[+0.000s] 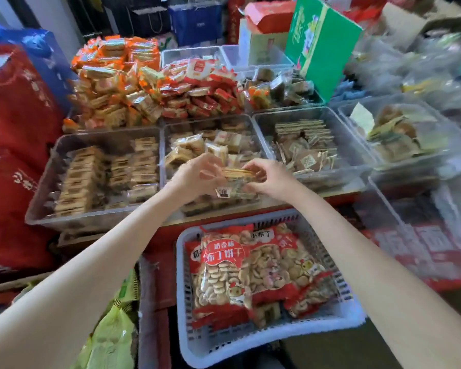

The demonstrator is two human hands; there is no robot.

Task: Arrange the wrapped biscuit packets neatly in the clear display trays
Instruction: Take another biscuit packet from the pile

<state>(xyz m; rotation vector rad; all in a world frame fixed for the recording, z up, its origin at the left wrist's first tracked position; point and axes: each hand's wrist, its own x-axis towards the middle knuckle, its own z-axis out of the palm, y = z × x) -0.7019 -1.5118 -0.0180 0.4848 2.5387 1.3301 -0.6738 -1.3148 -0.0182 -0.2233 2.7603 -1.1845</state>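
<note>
biscuit packet (pixel 236 179) pinched between both hands — left (pixel 197 177), right (pixel 268 179)

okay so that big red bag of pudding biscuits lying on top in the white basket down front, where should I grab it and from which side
Take the red biscuit bag by its near sealed end, the flat red strip toward you, coming from above and the front. It lies flat on top of other bags in the white basket, so the bulging middle gives a poor grip, and the basket walls block the sides. Both hands are busy with a small packet.
</note>
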